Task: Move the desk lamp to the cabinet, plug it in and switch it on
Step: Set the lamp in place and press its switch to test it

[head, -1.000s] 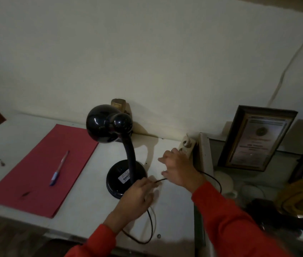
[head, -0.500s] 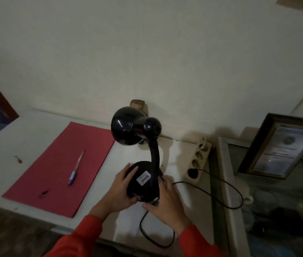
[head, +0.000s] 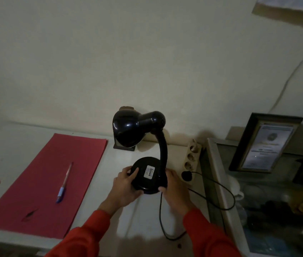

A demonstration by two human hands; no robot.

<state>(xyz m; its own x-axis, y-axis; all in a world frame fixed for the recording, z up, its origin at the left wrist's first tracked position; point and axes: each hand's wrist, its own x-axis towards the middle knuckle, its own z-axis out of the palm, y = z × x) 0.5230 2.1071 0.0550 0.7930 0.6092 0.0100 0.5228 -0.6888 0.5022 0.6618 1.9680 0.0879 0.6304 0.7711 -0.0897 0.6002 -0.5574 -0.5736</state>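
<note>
Gripping: both hands clasped the desk lamp [head: 148, 158] by its round base, left hand [head: 126, 188] on the left rim, right hand [head: 175, 190] on the right rim beside the neck.
Lamp position: it stood on the white desk [head: 124, 219], directly ahead of the hands, neither hand nearer.
Long axis: neck upright, shade tipped left.
Destination: the glass-topped cabinet [head: 219, 182] lay to the right, just beside the desk.
Cord: black cable [head: 226, 193] looped over the cabinet edge, its plug [head: 186, 176] on the power strip [head: 191, 158]; likely to snag.
Cabinet contents: dim shapes under the glass, unclear.
</note>
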